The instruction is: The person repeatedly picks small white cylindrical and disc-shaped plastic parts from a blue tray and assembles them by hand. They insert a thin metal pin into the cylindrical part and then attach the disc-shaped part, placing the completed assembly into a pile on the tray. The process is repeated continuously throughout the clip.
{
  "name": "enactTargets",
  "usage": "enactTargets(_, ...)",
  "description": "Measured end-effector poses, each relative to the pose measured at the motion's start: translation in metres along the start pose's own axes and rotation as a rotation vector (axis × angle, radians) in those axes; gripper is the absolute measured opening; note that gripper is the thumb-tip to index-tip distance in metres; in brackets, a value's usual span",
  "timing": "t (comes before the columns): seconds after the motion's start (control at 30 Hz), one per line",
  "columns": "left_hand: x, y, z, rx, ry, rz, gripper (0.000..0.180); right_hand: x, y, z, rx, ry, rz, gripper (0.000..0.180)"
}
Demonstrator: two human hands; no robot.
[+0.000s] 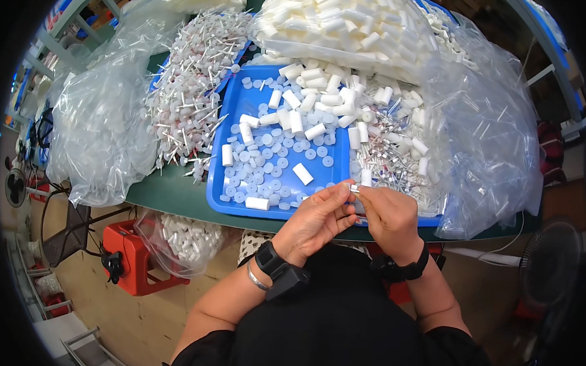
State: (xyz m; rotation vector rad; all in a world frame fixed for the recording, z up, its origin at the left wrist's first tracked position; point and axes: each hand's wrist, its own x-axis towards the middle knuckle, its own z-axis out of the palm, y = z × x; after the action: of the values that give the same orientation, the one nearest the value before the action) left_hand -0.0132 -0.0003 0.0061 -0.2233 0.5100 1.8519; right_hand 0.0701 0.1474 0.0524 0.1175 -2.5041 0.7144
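Note:
Over the front edge of the blue tray [217, 185], my two hands meet fingertip to fingertip. Between them shows a small white piece [354, 188], too small to tell its kind. My left hand [317, 221] pinches it with thumb and forefinger, the other fingers loosely curled. From the other side my right hand [392, 221] is closed on it, its fingers bent inward. Just beyond lie white foam-like cylinders [302, 174] and translucent round discs [276, 172]. Thin metallic and white pin-like parts [395, 155] are heaped on the tray's right side.
A large clear bag of white cylinders [345, 23] rests behind the tray. Left of it is a pile of white stems with discs [190, 90]. Crumpled plastic bags [101, 135] flank both sides of the green table [171, 199]. A red stool [134, 256] stands below left.

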Motion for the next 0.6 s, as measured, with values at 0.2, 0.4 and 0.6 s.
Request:
enactTargets(0.2,0.002,0.0,-0.005,0.088,-0.011,-0.023,0.026,-0.009,0.003,0.006,0.101,0.037,0.076,0.015)
enactTargets(0.4,0.006,-0.001,-0.001,0.058,-0.002,0.007,0.03,-0.015,-0.003,0.009,0.308,0.028,0.431,0.009)
enactTargets(0.6,-0.001,0.025,-0.004,0.096,0.088,0.194,0.031,-0.017,0.034,-0.042,0.153,-0.082,0.525,0.012)
